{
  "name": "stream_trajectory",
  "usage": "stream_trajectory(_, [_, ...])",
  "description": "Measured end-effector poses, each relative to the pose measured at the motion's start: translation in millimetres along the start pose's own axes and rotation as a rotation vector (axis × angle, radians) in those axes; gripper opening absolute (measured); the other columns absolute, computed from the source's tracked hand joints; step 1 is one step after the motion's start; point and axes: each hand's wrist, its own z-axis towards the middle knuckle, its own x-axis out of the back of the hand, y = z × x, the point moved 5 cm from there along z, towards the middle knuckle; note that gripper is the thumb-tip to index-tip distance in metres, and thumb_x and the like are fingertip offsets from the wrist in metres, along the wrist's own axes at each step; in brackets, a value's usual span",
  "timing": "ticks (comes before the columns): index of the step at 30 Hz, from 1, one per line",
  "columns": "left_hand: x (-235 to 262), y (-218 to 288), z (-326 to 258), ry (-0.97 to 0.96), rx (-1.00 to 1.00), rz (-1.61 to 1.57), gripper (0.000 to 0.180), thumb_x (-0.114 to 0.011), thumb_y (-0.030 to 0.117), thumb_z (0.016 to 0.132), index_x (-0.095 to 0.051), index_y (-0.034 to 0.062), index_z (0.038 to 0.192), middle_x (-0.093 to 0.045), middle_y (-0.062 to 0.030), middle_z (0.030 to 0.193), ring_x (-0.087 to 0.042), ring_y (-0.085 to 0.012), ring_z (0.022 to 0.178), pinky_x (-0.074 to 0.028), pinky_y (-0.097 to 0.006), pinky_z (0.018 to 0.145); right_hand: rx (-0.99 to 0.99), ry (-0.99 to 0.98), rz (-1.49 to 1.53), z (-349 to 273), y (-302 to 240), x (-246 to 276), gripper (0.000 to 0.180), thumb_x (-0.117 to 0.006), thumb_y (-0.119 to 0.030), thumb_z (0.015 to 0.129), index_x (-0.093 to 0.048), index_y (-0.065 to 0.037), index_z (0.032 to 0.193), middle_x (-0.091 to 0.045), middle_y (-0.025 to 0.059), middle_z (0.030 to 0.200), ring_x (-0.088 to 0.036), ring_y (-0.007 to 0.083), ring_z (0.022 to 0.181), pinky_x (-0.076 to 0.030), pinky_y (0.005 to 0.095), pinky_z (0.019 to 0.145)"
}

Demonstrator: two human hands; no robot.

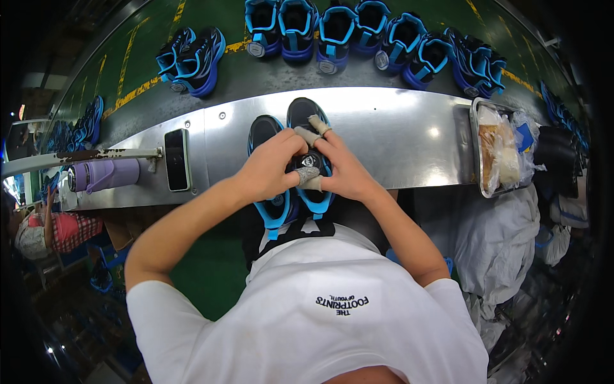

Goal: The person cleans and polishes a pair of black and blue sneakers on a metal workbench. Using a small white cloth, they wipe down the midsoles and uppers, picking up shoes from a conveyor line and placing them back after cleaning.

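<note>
Two black sneakers with blue trim lie side by side on the metal bench edge, toes pointing away. My left hand (272, 164) and my right hand (346, 169) meet over the right sneaker (303, 112). A round black tag (309, 161) with a pale emblem shows between them, at the lacing. Curled in, my left fingers close beside the tag; what they pinch is hidden. My right fingers and thumb grip around the shoe's upper. Pale tape wraps several fingertips. The left sneaker (261, 128) is partly covered by my left hand.
A phone (177, 160) and purple bottle (109, 175) sit on the left, beside a metal bar (83, 157). Several sneakers (337, 29) stand along the green and grey surface beyond. At right are a metal tray (484, 147) with wrapped items and white sacks (499, 240).
</note>
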Motion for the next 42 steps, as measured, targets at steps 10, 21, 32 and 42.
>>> stream_trajectory(10, [22, -46, -21, -0.099, -0.093, -0.176, 0.039, -0.066, 0.002, 0.078, -0.067, 0.0122, 0.116, -0.052, -0.0060, 0.088, -0.051, -0.0211, 0.077, -0.044, -0.032, 0.072, -0.104, -0.033, 0.297, 26, -3, -26, 0.070, -0.066, -0.026, 0.087, -0.036, -0.007, 0.147, -0.026, 0.0272, 0.151, -0.015, 0.0383, 0.146, -0.016, 0.0455, 0.117])
stream_trajectory(21, [80, -68, -89, 0.179, -0.245, -0.061, 0.028, -0.069, 0.010, 0.082, -0.067, 0.0076, 0.110, -0.060, -0.0049, 0.093, -0.054, -0.0211, 0.090, -0.044, -0.033, 0.082, -0.170, 0.024, 0.129, 43, -40, -73, 0.059, -0.067, -0.023, 0.087, -0.048, -0.008, 0.141, -0.029, 0.0257, 0.149, -0.023, 0.0357, 0.144, -0.020, 0.0432, 0.116])
stream_trajectory(32, [59, -112, -141, 0.114, 0.052, -0.344, 0.044, -0.071, 0.004, 0.073, -0.061, 0.0051, 0.116, -0.060, -0.0066, 0.096, -0.053, -0.0225, 0.098, -0.045, -0.031, 0.089, 0.115, -0.024, -0.342, 169, -34, -126, 0.043, -0.065, -0.023, 0.088, -0.059, -0.011, 0.128, -0.054, 0.0190, 0.128, -0.050, 0.0354, 0.122, -0.039, 0.0397, 0.104])
stream_trajectory(42, [72, -54, -123, 0.641, 0.300, -0.123, 0.040, -0.081, 0.013, 0.070, -0.062, 0.0026, 0.103, -0.051, -0.0071, 0.085, -0.045, -0.0160, 0.063, -0.041, -0.028, 0.059, 0.050, -0.333, -0.538, 210, -30, -126, 0.037, -0.059, -0.036, 0.090, -0.062, -0.012, 0.120, -0.054, 0.0211, 0.119, -0.060, 0.0407, 0.102, -0.050, 0.0455, 0.088])
